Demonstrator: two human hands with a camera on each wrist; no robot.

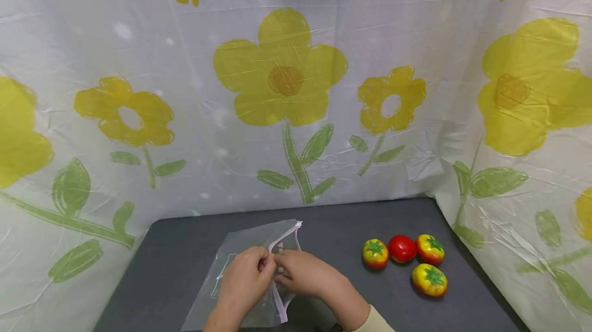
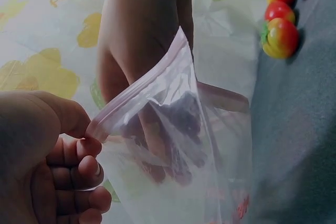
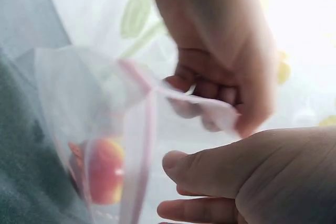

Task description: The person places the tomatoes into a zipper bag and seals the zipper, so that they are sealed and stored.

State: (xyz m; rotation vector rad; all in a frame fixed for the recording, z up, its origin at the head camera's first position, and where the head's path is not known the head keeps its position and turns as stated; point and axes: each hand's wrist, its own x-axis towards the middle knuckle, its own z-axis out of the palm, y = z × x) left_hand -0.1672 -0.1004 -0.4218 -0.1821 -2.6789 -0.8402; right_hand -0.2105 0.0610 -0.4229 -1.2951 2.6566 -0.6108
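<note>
Head view: a clear zip bag (image 1: pixel 252 270) is seen lying on the dark worktop (image 1: pixel 176 255) in front of the person, its mouth end lifted between both hands.
Bag position: it is placed left of centre on the worktop, well apart from the four toy tomatoes (image 1: pixel 404 262) at the right.
Left hand (image 1: pixel 245 280): one lip of the bag mouth is pinched by it; in the left wrist view the thumb and curled fingers (image 2: pixel 79 169) are seen closed on the pink zip strip (image 2: pixel 136 95).
Right hand (image 1: pixel 307 273): it is held at the opposite lip, close against the left hand. In the right wrist view the thumb is seen just below the film with the fingers loosely curled; whether the lip is actually gripped cannot be told.
Weight: the bag is judged very light, being empty film.
Stiffness: it is judged limp and crinkly; only the zip strip offers any firmness.
Surface: the film is judged smooth and slippery, and its two layers are likely to cling together.
Fragility: tearing is thought unlikely under gentle pulling, though the seam beside the zip could be strained.
Where to hold: the zip strip is judged the best place, one lip taken in each hand, not the loose film below.
Backdrop: a flower-printed sheet (image 1: pixel 287 80) is hung behind and beside the worktop.
</note>
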